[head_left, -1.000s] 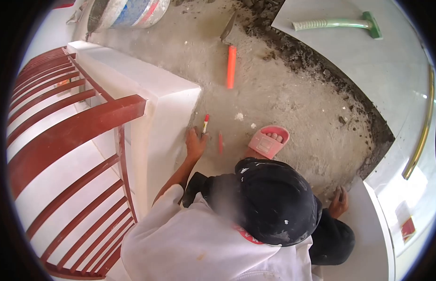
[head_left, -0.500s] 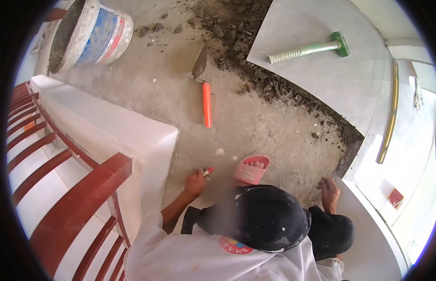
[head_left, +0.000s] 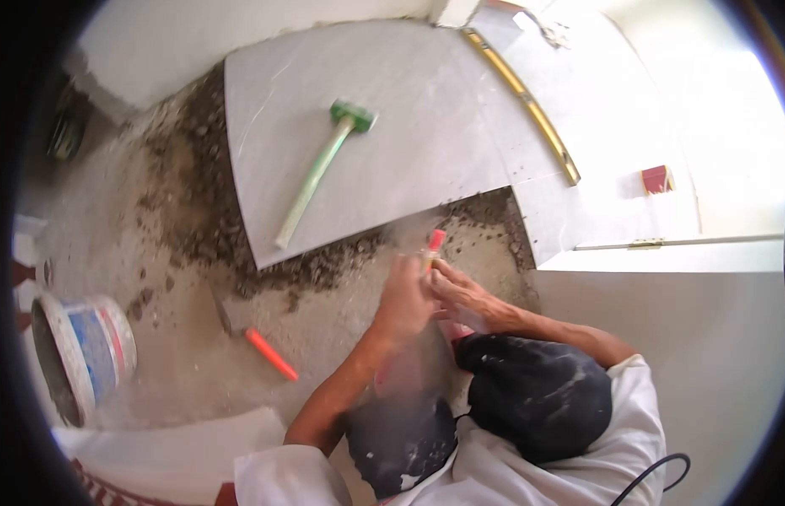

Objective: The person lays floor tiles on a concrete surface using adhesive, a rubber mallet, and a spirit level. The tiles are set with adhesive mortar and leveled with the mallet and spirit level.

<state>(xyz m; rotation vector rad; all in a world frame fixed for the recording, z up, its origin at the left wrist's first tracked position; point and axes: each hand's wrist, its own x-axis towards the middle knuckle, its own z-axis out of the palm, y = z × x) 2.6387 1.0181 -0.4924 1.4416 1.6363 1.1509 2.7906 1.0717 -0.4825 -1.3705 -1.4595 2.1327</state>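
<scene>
My left hand [head_left: 401, 295], smeared by motion, and my right hand [head_left: 462, 293] meet in front of me, above the strip of rough floor. Between their closed fingers is a small white-and-yellow stick-like thing with a red end [head_left: 437, 239], pointing up past the fingertips; its lower part is hidden. Beyond the hands, a green-headed hammer [head_left: 325, 164] lies on a large grey floor tile [head_left: 409, 101]. To the left, a trowel with an orange handle [head_left: 272, 354] rests on the concrete. A pink slipper [head_left: 454, 331] shows below my right hand.
A mortar-stained bucket [head_left: 102, 346] stands at the left. Dark crumbly mortar [head_left: 211, 228] borders the tile. A yellow spirit level [head_left: 527, 101] and a small red box [head_left: 657, 180] lie on tiles at the right. A white wall [head_left: 704, 354] rises beside me.
My view has swung toward the tile. My hands, formerly far apart with the red-ended thing in the left, have come together around it. The hammer and trowel still lie where they were.
</scene>
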